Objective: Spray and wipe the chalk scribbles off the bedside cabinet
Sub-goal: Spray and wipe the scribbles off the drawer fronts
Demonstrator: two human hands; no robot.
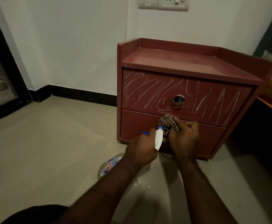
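Observation:
A dark red bedside cabinet (pixel 172 62) stands on the floor against the wall. White chalk scribbles (pixel 149 91) cover its upper drawer front around a round metal knob (pixel 179 99). The lower drawer front (pixel 138 125) looks plain. My left hand (pixel 141 147) grips a spray bottle by its white head with the blue nozzle (pixel 159 139); the bottle's labelled body (pixel 107 167) hangs below my wrist. My right hand (pixel 184 139) holds a bunched checked cloth (pixel 168 122) in front of the lower drawer, just under the scribbled one.
Beige floor tiles (pixel 59 151) spread to the left of the cabinet. A dark glass door frame (pixel 4 75) runs along the far left. A bed edge with orange trim (pixel 270 107) lies at the right. A switch and socket plate (pixel 163 4) is on the wall above.

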